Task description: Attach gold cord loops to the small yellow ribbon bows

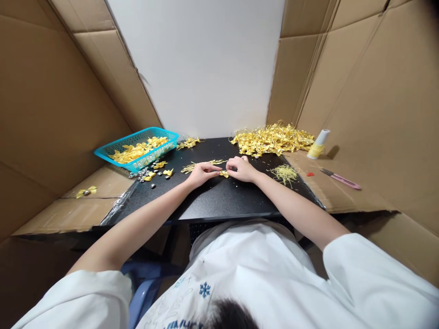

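Left hand [202, 175] and right hand [243, 169] are resting half-curled at frame centre; cannot tell whether either is gripping. Small yellow ribbon bow [224, 174] is showing between their fingertips, against matte black tabletop [209, 203], just below mid-frame.

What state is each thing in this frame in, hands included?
Left hand, fingers at the ribbon
Right hand, fingers curled beside it
Small yellow ribbon piece, between the hands, partly hidden
Turquoise perforated plastic basket, holding yellow ribbon pieces
Small shiny silver beads, loose, scattered
Pale yellow thin strands, loosely tangled
White cone spool, standing, yellow material around its lower part
Pink-handled cutting tool, lying down
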The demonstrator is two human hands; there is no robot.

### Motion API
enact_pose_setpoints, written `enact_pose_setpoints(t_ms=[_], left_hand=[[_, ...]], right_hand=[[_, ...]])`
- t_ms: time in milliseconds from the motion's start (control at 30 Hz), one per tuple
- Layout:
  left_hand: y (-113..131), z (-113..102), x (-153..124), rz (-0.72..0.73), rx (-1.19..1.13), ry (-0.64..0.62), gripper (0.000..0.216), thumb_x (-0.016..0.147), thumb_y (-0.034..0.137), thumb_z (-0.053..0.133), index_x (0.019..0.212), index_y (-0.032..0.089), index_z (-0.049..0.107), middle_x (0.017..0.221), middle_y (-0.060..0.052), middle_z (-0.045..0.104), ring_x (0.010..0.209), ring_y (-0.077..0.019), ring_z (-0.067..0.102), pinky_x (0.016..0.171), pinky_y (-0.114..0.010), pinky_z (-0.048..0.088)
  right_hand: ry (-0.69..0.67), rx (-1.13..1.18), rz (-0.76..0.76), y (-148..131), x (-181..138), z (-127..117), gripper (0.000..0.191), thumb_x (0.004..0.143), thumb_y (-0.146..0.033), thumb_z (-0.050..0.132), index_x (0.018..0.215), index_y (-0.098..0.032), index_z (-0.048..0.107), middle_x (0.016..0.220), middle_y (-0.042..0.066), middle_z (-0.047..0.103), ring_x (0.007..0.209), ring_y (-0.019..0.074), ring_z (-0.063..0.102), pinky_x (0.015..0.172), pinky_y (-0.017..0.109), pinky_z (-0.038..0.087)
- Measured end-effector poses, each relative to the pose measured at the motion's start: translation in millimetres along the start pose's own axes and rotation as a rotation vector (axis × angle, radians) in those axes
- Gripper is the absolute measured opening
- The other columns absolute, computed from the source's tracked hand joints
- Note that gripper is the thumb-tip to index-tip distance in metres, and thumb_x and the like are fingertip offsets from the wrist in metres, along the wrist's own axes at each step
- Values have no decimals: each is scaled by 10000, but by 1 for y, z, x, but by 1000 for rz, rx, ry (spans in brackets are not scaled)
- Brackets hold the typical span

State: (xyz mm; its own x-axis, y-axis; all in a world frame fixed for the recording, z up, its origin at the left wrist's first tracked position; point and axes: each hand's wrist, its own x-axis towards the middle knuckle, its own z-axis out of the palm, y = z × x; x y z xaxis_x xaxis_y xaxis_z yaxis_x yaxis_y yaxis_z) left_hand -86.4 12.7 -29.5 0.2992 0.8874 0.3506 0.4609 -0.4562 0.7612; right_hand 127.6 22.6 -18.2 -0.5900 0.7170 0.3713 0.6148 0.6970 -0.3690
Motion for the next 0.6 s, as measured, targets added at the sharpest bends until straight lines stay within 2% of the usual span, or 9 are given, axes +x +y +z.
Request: enact_pose_setpoints(t_ms=[133,267,433,600], left_hand=[[3,1,-1,24,68,-9,310,705,441,717,890,199,775,568,42,377,547,-96,328,536,-258,245],[11,2,-7,61,169,157,182,730,345,673,794,190,746,606,31,443,591,-104,384,581,-248,312],[19,5,-10,124,298,63,149,732,319,686,762,187,748,609,30,452,597,-104,419,607,-248,333],[21,10,-8,142,344,88,152,745,320,689,746,177,742,612,27,461,599,-104,438,611,-247,334]], right_hand=[[-7,-4,-13,2,0,1,109,830,-219,539,740,-170,577,832,5,649,859,166,509,788,325,207],[12,7,-2,4,0,1,117,829,-212,537,726,-170,571,832,6,652,840,162,499,788,328,203],[8,8,-1,5,0,2,112,822,-218,551,724,-168,573,823,5,649,835,161,499,787,327,203],[0,13,-6,5,0,3,122,821,-235,568,720,-168,577,809,-1,639,833,161,506,790,325,206]])
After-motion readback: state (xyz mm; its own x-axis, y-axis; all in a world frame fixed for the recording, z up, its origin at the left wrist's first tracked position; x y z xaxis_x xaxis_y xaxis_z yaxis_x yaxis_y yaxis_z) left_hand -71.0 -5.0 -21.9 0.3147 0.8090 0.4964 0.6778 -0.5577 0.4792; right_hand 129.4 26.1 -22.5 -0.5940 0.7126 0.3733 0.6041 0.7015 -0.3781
